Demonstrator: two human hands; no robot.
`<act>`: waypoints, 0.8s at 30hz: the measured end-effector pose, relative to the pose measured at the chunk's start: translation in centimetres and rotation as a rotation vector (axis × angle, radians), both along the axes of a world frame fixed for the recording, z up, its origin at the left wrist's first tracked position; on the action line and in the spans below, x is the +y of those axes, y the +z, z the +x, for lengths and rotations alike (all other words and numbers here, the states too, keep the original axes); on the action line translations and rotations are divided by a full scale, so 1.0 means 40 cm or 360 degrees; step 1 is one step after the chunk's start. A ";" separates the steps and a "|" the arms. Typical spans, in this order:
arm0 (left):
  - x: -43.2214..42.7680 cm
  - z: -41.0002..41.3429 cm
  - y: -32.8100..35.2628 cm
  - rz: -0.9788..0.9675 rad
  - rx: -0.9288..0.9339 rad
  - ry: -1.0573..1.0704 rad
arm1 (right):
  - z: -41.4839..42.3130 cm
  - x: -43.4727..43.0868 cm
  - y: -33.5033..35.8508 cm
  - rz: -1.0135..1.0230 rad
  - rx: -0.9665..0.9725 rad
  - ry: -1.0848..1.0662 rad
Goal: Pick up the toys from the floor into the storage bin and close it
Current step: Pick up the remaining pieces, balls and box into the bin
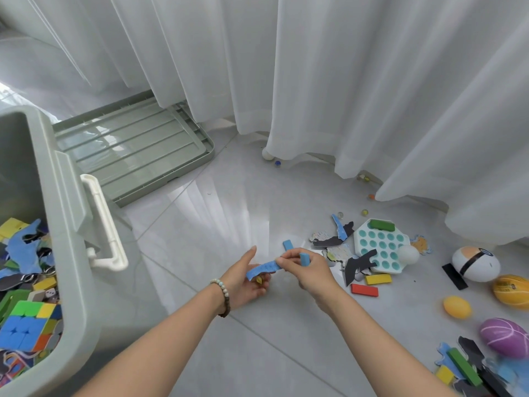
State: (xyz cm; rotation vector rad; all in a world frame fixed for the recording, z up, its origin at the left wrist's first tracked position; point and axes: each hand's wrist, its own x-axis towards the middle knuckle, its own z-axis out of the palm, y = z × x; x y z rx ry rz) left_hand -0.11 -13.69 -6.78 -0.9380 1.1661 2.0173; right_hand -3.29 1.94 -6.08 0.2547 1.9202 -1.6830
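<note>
Both hands met low over the tiled floor [223, 224], close together and joined by one toy. The left hand [246, 279] lay palm-up with its fingers cupped beneath a blue puzzle piece [262, 269], seemingly serving as a tray so that several finds could go over in one trip. A small yellow thing showed under that piece, too hidden to name. The right hand [307, 270] pinched the piece's near end between thumb and forefinger while a blue block [305, 259] stood clamped among its other fingers, probably the next item to pass across.

The storage bin [71, 224] stood open beside the left arm, already holding a colour cube [28, 325] and many flat pieces. Its lid [134, 150] lay flat on the floor against the curtain hem [300, 147], out of the way until the loading was finished.

Plenty remained: a second blue block [287, 245] just beyond the hands, a bubble-pop board [378, 247], a red block [364, 290] and balls further right.
</note>
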 end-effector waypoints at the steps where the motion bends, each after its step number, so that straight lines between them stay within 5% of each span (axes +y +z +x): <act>1: 0.000 0.003 0.002 0.0144 -0.0032 -0.0031 | -0.004 -0.004 0.007 -0.0003 0.0053 0.0075; 4: 0.004 0.008 0.001 0.0230 0.0028 -0.0127 | -0.019 -0.006 0.010 0.0018 0.0218 -0.0060; 7: 0.004 -0.001 -0.008 -0.0052 0.0181 -0.0172 | -0.031 0.014 -0.027 0.0458 0.0355 -0.0337; 14: 0.008 0.014 -0.022 -0.0130 0.0154 -0.0012 | -0.014 -0.001 -0.064 0.1252 0.0326 0.0079; 19: 0.038 0.013 -0.011 0.0170 0.0031 0.0232 | 0.019 0.025 -0.020 0.0557 0.0243 -0.0182; 24: 0.091 0.006 0.008 0.0410 0.0042 0.0363 | 0.076 0.052 0.039 0.0329 0.0301 0.0051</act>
